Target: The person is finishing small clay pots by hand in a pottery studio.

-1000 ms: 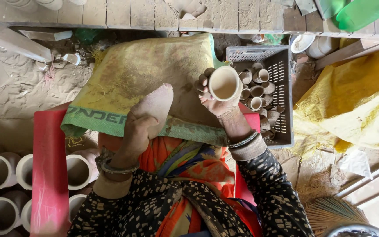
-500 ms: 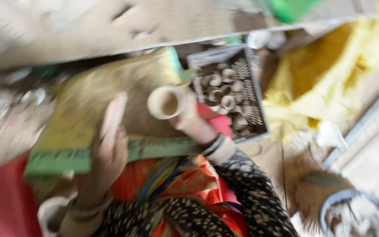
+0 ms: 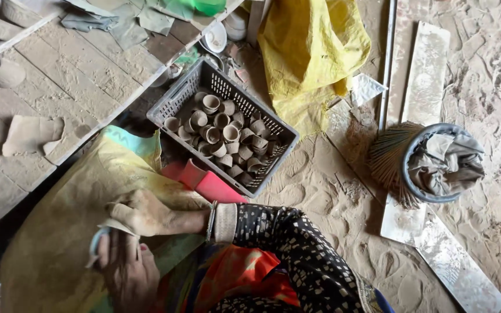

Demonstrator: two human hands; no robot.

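My right hand, dusty with clay and with bangles at the wrist, lies over the yellow-green sack on my lap. Its fingers are closed on a pale clay cup, of which only an edge shows. My left hand sits just below, touching the cup, with a small pale blue piece at its fingertips. A grey plastic crate holding several small clay cups stands just beyond my right arm.
A dusty board floor with clay pots and rags lies at the upper left. A crumpled yellow sack is behind the crate. At the right are a blue basin with cloth, a broom and planks on sandy ground.
The view has swung right and turned. My right hand has brought the cup down from in front of the crate to the sack, and my left hand has come up against it.
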